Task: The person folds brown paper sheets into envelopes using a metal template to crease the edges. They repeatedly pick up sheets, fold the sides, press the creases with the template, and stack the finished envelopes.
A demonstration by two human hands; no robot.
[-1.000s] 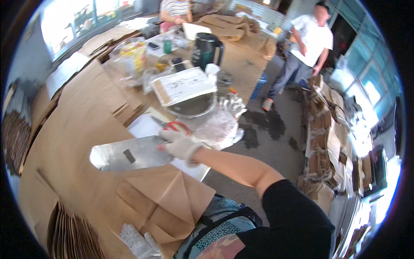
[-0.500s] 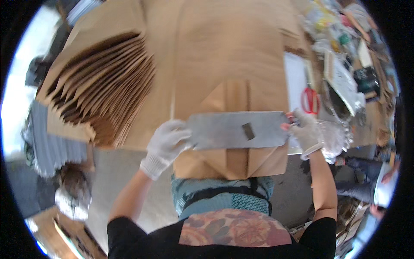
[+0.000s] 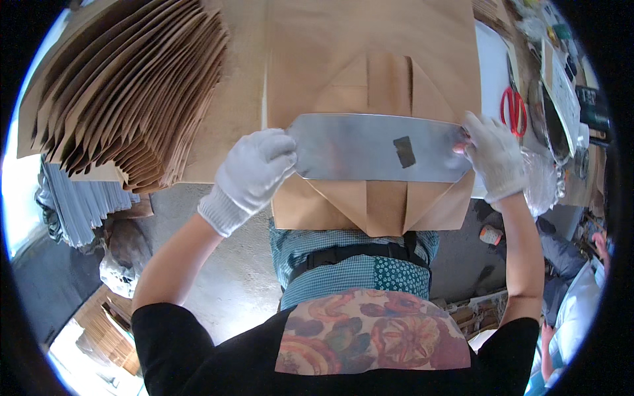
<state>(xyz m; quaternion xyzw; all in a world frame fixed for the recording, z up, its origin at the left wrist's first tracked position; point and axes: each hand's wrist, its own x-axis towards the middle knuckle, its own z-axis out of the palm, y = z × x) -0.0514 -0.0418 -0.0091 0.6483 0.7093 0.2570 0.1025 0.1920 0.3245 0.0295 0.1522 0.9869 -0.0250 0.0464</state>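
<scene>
A flat grey metal plate (image 3: pixel 350 146) with clipped corners and a small dark patch lies level across the opened, folded end of a brown paper bag (image 3: pixel 389 82). Its left end is gripped by my white-gloved left hand (image 3: pixel 254 168), fingers curled over the corner. My right hand (image 3: pixel 498 155), also gloved, pinches the other end, with bare fingertips showing on the metal. Creased triangular folds of the bag show above and below the plate. The bag's near flap hangs over the table edge, close to my checked apron (image 3: pixel 356 280).
Fanned brown paper bags (image 3: pixel 132 99) are piled at the left, with grey sheets (image 3: pixel 89 204) below. Red-handled scissors (image 3: pixel 513 112) lie on white paper (image 3: pixel 490 72) at the right, near a plastic bag (image 3: pixel 541 181). Another person's sleeve (image 3: pixel 574 317) shows at the lower right.
My view has shifted, so the table and bag sit higher in the picture. Both hands still hold the plate's ends, and it stays across the bag's folded end.
</scene>
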